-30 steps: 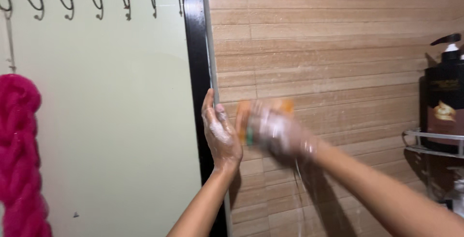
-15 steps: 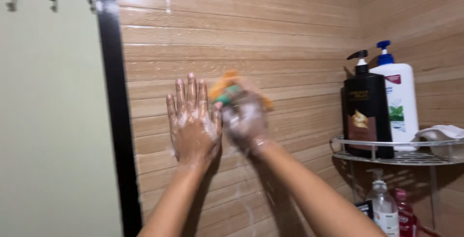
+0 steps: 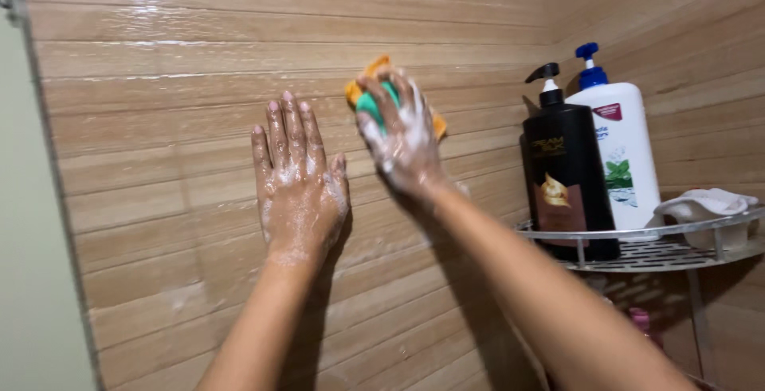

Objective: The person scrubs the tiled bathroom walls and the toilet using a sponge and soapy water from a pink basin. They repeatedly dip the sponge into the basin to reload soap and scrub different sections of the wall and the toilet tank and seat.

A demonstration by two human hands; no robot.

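1. A wall of tan, wood-look tiles [image 3: 199,48] fills almost the whole view, wet and streaked with soap film. It meets a second tiled wall in a corner at about 1 o'clock.
2. My two bare forearms rise from 6 o'clock toward the wall, both wet and soapy.
3. A black pump bottle [image 3: 567,184] stands at 3 o'clock, upright, with a white pump bottle [image 3: 625,152] with a blue pump touching it just behind, toward 2 o'clock.
4. Both bottles stand on a wire corner shelf [image 3: 637,235] at about 4 o'clock, fixed in the corner. A crumpled white cloth [image 3: 709,208] lies on the shelf just to the 3 o'clock side of the white bottle.
5. My left hand [image 3: 299,184] is near the centre, pressed flat on the wall, palm to the tiles. Its fingers are spread and point to 12 o'clock; this grip is open and holds nothing. Foam covers its back.
6. My right hand [image 3: 402,140] is just beside it, toward 2 o'clock, also coated in foam. Its grip is closed around a sponge, pressing it to the wall.
7. The sponge [image 3: 368,98] is orange with a green face. It sits at 12 o'clock from the centre, under my right fingers, with its orange edges showing above and beside them.
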